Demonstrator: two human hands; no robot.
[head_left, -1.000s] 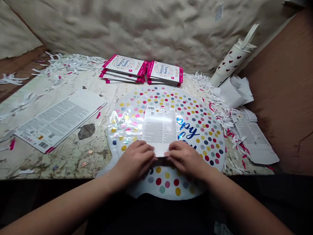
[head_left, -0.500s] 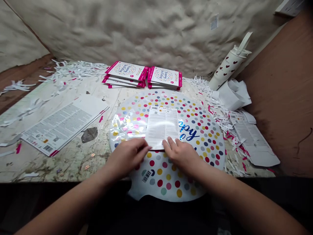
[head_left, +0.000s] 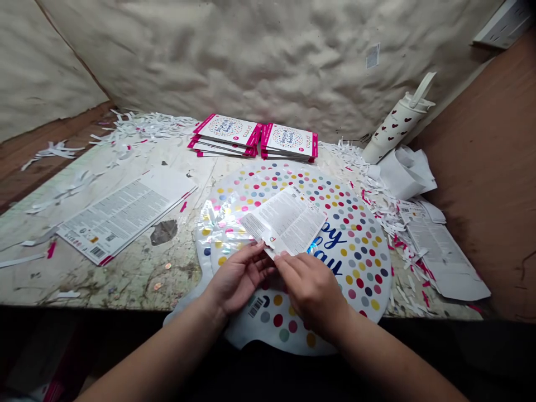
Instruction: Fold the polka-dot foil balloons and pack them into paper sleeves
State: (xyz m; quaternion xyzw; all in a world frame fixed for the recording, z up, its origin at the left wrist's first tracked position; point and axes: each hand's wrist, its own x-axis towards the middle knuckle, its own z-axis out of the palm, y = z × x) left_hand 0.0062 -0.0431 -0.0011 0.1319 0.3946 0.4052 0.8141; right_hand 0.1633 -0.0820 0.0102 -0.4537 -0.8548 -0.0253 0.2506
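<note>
Both my hands hold a white printed card packet (head_left: 288,215) by its near edge, its text side up and turned at a slant. My left hand (head_left: 245,276) pinches the near corner, palm partly turned up. Beside it, my right hand (head_left: 314,287) grips the same edge with thumb and fingers. Beneath lies a large flat foil balloon (head_left: 360,240) with coloured dots and blue lettering, its near part hanging over the table edge. A clear plastic film (head_left: 220,223) shines on the balloon's left part.
Two stacks of pink-edged packets, a left stack (head_left: 228,131) and a right stack (head_left: 288,139), stand at the back. Flat printed cards (head_left: 125,212) lie at left, an unfolded card (head_left: 444,251) at right. A tilted tumbler (head_left: 397,125) and paper shreds (head_left: 146,128) are near the wall.
The card packet has turned at a slant and its near edge is now held in both hands. My left hand has rolled palm-up. The camera view has shifted slightly.
</note>
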